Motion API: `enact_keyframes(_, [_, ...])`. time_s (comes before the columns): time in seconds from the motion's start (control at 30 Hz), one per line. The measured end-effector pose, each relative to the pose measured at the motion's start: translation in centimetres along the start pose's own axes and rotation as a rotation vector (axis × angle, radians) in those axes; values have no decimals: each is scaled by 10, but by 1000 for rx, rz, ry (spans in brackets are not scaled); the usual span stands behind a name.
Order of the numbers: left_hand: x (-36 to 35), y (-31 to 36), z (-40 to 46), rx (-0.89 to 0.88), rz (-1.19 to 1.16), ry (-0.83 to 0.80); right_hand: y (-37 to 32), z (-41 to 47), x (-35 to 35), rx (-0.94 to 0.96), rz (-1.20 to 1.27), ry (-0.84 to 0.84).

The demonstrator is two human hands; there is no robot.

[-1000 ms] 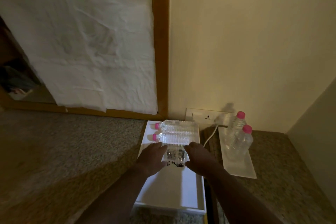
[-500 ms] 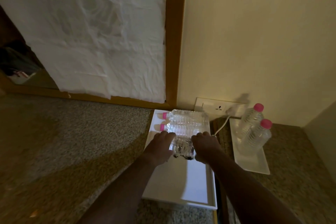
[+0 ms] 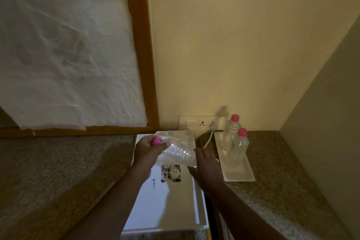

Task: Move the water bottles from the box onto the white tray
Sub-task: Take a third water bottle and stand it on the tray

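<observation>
My left hand (image 3: 145, 149) grips the pink-capped neck of a clear water bottle (image 3: 178, 152) and holds it tilted above the white box (image 3: 163, 206). My right hand (image 3: 205, 165) is against the bottle's base end, fingers spread. Another clear bottle (image 3: 175, 135) lies on its side at the box's far end. A black printed label (image 3: 171, 173) shows on the box floor. To the right, two upright pink-capped bottles (image 3: 236, 146) stand on the narrow white tray (image 3: 238, 173).
Speckled stone counter (image 3: 276, 171) carries the box and tray. A wall socket (image 3: 202, 122) with a white cable (image 3: 208, 138) sits behind them. A wood-framed panel covered with white paper (image 3: 68, 54) fills the left. A side wall (image 3: 331, 122) closes the right.
Both hands closed in on the nearest lying bottle, and my left hand took its cap end and lifted it off the box floor, uncovering the black label. The view tilted upward.
</observation>
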State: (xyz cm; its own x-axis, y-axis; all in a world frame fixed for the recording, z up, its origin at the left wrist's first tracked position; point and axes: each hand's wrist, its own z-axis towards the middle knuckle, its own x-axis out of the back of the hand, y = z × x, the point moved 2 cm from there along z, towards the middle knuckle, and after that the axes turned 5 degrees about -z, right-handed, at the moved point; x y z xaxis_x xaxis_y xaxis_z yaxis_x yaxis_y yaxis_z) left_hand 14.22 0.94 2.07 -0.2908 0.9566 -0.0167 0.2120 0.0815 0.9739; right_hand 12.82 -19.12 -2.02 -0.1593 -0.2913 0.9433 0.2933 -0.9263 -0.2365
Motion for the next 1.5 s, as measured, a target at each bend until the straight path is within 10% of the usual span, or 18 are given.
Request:
enact_keyframes(0.27, [-132, 79, -16, -331, 279, -349, 48, -23, 30, -487, 334, 381])
enact_keyframes(0.5, [-213, 51, -32, -513, 549, -615, 97, -55, 18, -764, 518, 393])
enact_keyframes(1.5, [-253, -7, -2, -521, 782, -677, 146, -51, -34, -849, 596, 244])
